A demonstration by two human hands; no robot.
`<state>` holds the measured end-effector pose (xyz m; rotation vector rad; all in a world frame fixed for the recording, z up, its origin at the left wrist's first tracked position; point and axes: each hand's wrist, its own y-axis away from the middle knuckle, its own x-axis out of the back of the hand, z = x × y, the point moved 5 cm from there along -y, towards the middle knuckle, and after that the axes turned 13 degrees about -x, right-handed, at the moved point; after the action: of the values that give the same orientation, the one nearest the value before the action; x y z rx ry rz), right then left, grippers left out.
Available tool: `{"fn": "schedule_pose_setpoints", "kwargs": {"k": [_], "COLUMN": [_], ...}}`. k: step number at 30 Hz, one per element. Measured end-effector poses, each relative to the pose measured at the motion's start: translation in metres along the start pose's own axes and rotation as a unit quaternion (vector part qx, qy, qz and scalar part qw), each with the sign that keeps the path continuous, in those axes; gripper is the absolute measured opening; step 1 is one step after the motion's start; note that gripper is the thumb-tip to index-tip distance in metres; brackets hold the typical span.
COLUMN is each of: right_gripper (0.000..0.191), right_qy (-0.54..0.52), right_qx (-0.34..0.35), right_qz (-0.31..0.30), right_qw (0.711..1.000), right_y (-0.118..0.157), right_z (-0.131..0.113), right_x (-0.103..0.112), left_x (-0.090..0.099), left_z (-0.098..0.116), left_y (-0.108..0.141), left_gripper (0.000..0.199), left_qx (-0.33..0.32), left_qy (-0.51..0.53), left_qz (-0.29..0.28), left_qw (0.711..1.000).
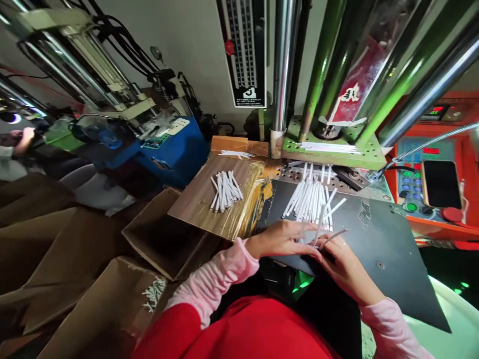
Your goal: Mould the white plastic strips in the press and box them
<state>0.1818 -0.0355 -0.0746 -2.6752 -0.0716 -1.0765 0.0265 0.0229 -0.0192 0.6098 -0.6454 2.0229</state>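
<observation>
Left hand (282,240) and right hand (346,264) close together, both pinched on pale strips (339,235); best kept low, grip light, ends unbent, clear of white bundle (307,198).

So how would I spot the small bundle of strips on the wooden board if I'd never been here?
Find the green plate under the tall poles, then the wooden board to its left. The bundle lies mid-board. It is smaller than the pile on the black sheet, and fuller than the few strips behind it, which lie crosswise.
</observation>
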Motion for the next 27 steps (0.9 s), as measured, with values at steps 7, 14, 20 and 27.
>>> {"fn": "schedule_pose_setpoints", "kwargs": {"k": [7, 14, 20, 27], "right_gripper": [0.025, 0.03, 0.034, 0.03], "right_qy": [0.02, 0.033, 0.06, -0.053], "right_qx": [0.051, -0.024, -0.033, -0.064], "right_qz": [0.043, 0.007, -0.007, -0.015], "right_qw": [0.998, 0.999, 0.998, 0.996], "right_y": [0.002, -0.011, -0.016, -0.018], "right_z": [0.003, -0.01, -0.013, -0.017], "right_x": [0.0, -0.002, -0.01, -0.005], "left_x": [-0.027, 0.004, 0.009, 0.123], "left_z": [0.007, -0.01, 0.008, -0.011], "left_y": [-0.023, 0.008, 0.006, 0.025], "left_gripper": [0.025, 0.048, 0.055, 0.047], "left_qx": [-0.061, 0.055, 0.064, 0.115], "left_qy": [-0.097, 0.021, 0.165, 0.065], "left_qz": [0.013, 0.316, 0.375, 0.51], "left_qw": [0.993, 0.947, 0.91, 0.85]}}
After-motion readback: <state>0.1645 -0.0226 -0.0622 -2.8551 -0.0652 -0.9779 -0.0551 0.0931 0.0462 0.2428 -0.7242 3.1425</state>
